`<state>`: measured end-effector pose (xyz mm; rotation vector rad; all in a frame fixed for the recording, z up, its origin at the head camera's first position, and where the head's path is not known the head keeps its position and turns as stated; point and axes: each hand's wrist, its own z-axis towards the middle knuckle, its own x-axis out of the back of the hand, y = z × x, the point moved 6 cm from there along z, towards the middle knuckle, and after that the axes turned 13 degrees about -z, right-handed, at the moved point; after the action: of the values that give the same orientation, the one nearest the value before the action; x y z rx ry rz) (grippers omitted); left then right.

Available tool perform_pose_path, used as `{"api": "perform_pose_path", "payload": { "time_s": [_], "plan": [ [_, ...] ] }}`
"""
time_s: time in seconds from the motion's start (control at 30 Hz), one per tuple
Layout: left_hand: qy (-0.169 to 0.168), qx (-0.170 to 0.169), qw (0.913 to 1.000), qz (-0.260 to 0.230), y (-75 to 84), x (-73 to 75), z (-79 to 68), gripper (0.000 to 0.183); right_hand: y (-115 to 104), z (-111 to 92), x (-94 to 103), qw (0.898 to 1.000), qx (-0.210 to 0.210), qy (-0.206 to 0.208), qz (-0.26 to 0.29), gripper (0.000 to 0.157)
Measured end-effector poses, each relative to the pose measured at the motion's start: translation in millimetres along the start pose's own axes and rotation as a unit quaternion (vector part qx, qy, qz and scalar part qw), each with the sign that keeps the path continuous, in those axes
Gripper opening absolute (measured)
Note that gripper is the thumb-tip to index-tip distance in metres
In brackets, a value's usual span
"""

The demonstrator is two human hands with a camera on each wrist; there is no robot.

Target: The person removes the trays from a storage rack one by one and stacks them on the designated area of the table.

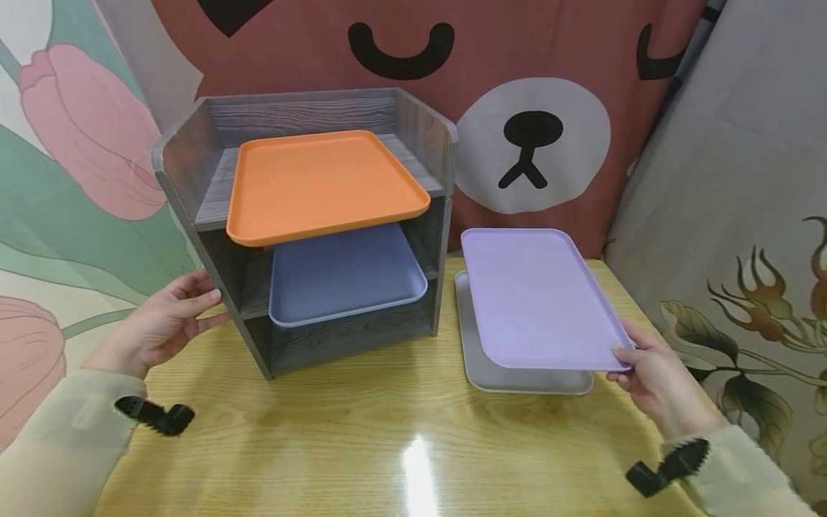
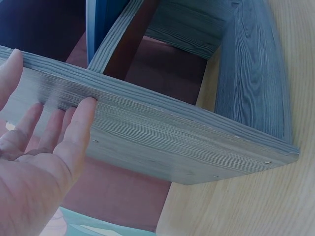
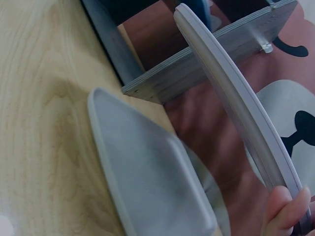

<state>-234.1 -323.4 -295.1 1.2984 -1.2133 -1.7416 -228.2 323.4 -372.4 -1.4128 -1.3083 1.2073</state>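
My right hand (image 1: pixel 655 380) pinches the near right corner of a light purple tray (image 1: pixel 543 298), which is raised above a grey tray (image 1: pixel 526 379) on the table. In the right wrist view the purple tray (image 3: pixel 246 108) appears edge-on, with the grey tray (image 3: pixel 147 167) below it. My left hand (image 1: pixel 171 319) rests its fingers, fairly straight, against the left side panel of a grey wood-grain shelf (image 1: pixel 329 108); that panel (image 2: pixel 147 128) fills the left wrist view. An orange tray (image 1: pixel 326 187) lies on the shelf's top, and a blue-grey tray (image 1: pixel 349 276) sits on the level below. Both jut out past the front edge.
The shelf and trays stand on a light wooden table (image 1: pixel 362 431). Behind hangs a red cloth with a bear face (image 1: pixel 530 143). A floral cloth (image 1: pixel 743 215) borders the right side, and another (image 1: pixel 84 179) the left.
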Motion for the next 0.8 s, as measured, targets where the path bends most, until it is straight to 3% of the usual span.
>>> {"api": "perform_pose_path", "payload": {
  "time_s": [0.33,0.8],
  "plan": [
    [0.000,-0.002,1.0000,-0.006,-0.2,0.2,0.3,0.046,18.7,6.9,-4.4,0.997,-0.067,0.029,-0.030,0.069],
    [0.008,-0.002,0.9999,-0.007,0.1,-0.3,0.0,0.044,39.1,17.4,-3.5,0.991,-0.105,0.048,-0.067,0.068]
  ]
}}
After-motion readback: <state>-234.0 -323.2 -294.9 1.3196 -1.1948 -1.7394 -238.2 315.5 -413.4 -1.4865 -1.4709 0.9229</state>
